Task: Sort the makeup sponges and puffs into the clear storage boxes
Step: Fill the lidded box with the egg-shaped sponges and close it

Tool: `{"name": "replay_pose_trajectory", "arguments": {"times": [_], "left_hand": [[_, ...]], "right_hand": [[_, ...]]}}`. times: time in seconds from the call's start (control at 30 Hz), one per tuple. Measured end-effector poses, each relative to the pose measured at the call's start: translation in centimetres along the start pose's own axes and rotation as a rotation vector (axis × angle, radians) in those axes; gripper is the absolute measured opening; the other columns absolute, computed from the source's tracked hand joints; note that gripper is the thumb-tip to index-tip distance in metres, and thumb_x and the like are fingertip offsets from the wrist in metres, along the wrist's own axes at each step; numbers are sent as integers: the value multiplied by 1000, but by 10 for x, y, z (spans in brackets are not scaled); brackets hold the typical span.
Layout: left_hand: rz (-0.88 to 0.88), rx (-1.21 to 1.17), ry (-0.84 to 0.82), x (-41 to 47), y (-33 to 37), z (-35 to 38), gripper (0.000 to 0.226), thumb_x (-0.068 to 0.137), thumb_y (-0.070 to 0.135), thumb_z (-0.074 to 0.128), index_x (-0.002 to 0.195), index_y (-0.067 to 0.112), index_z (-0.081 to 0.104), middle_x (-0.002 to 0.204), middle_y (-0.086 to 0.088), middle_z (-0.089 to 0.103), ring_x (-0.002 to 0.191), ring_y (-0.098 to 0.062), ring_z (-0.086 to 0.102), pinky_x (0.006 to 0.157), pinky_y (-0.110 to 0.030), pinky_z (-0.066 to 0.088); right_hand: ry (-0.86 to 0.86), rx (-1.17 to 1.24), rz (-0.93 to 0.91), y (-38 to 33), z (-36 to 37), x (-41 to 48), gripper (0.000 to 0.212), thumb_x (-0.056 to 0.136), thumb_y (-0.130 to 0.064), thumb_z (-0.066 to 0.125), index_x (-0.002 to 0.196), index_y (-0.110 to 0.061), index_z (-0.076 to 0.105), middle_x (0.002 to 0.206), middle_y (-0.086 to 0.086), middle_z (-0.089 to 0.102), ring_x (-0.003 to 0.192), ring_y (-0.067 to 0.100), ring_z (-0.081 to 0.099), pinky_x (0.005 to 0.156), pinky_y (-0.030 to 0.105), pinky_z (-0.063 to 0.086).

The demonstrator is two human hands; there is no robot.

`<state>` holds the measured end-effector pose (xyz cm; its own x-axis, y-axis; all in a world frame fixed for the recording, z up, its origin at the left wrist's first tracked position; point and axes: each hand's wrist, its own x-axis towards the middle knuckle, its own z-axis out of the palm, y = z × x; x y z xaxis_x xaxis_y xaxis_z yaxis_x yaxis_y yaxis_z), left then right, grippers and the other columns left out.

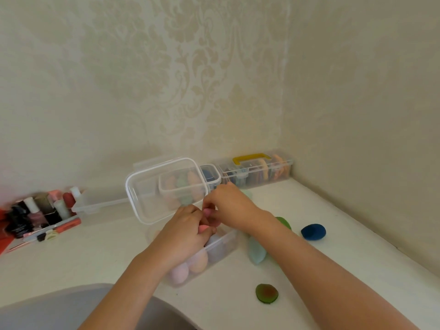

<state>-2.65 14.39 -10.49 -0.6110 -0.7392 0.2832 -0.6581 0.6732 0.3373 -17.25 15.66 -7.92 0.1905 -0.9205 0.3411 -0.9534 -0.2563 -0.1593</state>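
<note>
Head view: open clear box (223, 246) holds pastel sponges (198, 262)

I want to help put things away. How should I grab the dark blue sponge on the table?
Come from above and pinch the dark blue sponge across its fat middle, thumb one side, fingers the other. It lies alone on its side on the table, nothing touching it.

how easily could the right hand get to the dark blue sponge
Likely yes: the dark blue sponge lies uncovered on the table, nothing between, though the right hand pinches a pink sponge.
</note>
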Motion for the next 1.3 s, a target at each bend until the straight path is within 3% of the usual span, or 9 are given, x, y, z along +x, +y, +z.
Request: {"name": "replay_pose_trajectory", "arguments": {"times": [0.1, 0.2, 0.3, 0.53, 0.7, 0.87, 1.0, 1.1, 1.3], "left_hand": [[16, -2, 10, -1, 0, 0, 22, 92, 36, 52, 110, 25, 58, 107, 12, 44, 107, -6, 35, 81, -14, 26], [43, 7, 28, -2, -1, 0, 19, 92, 37, 52, 106, 26, 58, 104, 15, 43, 102, -5, 33, 80, -14, 25], [81, -7, 27, -1, -3, -1, 7, 91, 36, 54, 94, 30, 56, 88, 25, 42, 101, -4, 34, 80, -13, 25], [74, 39, -53, 0, -4, 1, 20, 94, 37, 46, 107, 33, 61, 108, 14, 57, 110, -12, 35, 94, -21, 30], [50, 47, -147, 4, -5, -1, 25, 96, 34, 43, 109, 38, 64, 116, 17, 57, 115, -15, 34, 101, -25, 28], [0, 50, -173, 4, 1, -4, 26, 96, 36, 42, 113, 38, 61, 120, 23, 57, 119, -11, 30, 99, -23, 27], [-12, 71, -184, 3, 2, -4, 28, 96, 39, 41, 116, 36, 60, 121, 20, 56, 121, -12, 30, 100, -26, 28], [-10, 74, -178, 3, 0, -2, 28, 97, 38, 40, 115, 34, 61, 119, 18, 57, 120, -13, 30, 98, -26, 28], [-35, -7, -152, 2, -2, 0, 23, 94, 36, 44, 114, 40, 55, 112, 18, 58, 115, -10, 30, 98, -28, 33]], "right_hand": [[16, 13, -9, 2, 4, 3, 13, 83, -18, 61, 90, -17, 72, 88, 0, 72, 88, 19, 60, 84, 27, 25], [4, -34, -28, 3, 6, 7, 15, 82, -21, 61, 91, -16, 72, 88, 4, 72, 87, 23, 62, 86, 30, 40], [57, -43, 21, 2, 5, 4, 16, 82, -27, 61, 93, -16, 65, 90, 5, 67, 88, 24, 59, 73, 34, 47], [-159, -66, 11, 5, -5, -4, 22, 86, -22, 57, 108, -20, 59, 102, 1, 68, 96, 23, 58, 69, 30, 42], [-118, -135, 47, 0, 1, -3, 16, 87, -17, 54, 102, -15, 58, 101, 7, 64, 95, 27, 57, 65, 30, 33], [-241, 180, 77, 11, -15, -15, 32, 87, -26, 61, 119, -24, 60, 113, -8, 67, 85, 7, 57, 76, 24, 41], [-243, 256, 203, 29, -52, -36, 34, 83, -38, 67, 116, -33, 63, 121, -16, 60, 104, 4, 54, 89, 24, 42], [-207, 153, 314, 45, -64, -43, 12, 85, -20, 66, 96, -24, 64, 104, -8, 62, 93, 10, 56, 77, 22, 43], [-132, 134, 407, 57, -50, -39, 25, 87, -2, 50, 97, -21, 63, 108, -4, 59, 96, 13, 53, 85, 25, 43]]}}
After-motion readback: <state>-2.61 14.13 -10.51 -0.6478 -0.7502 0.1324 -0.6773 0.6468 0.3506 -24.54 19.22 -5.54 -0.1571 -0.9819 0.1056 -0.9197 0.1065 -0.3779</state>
